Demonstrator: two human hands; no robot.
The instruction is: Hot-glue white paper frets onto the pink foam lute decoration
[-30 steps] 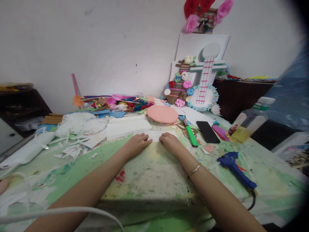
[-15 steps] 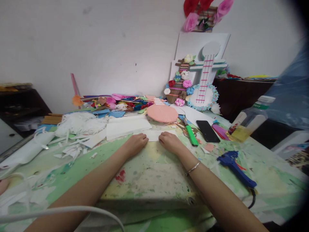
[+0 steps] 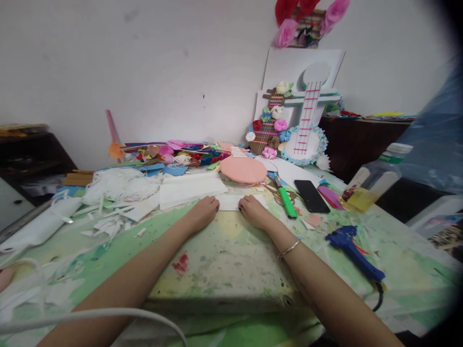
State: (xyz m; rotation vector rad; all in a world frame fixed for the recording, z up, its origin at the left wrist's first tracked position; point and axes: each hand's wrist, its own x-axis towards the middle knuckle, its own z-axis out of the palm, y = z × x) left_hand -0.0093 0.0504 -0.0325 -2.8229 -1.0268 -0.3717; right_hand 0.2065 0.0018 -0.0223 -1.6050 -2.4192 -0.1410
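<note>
A narrow folded strip of white paper [image 3: 228, 203] lies flat on the paint-stained table, just in front of the pink round paper lute [image 3: 243, 169]. At the strip's left end is my left hand [image 3: 202, 213], closed, its curled fingers on the paper. My right hand [image 3: 254, 211] is closed too, fingertips gripping the strip near its right end. The bare middle of the strip shows between them. Behind my left hand rests a wider white paper sheet [image 3: 191, 189]. A green-handled utility knife [image 3: 287, 200] lies right of my right hand.
A black phone [image 3: 311, 196], a blue glue gun [image 3: 356, 253] and a bottle of yellow liquid [image 3: 376, 180] are on the right. White shreds [image 3: 121, 185] and paper scraps [image 3: 108, 224] cover the left. A white cable [image 3: 90, 314] crosses the near left. Decorated paper instruments [image 3: 304, 140] lean against the wall.
My left hand has shifted slightly left along the strip, and more of the paper shows between my hands. My right hand has barely moved.
</note>
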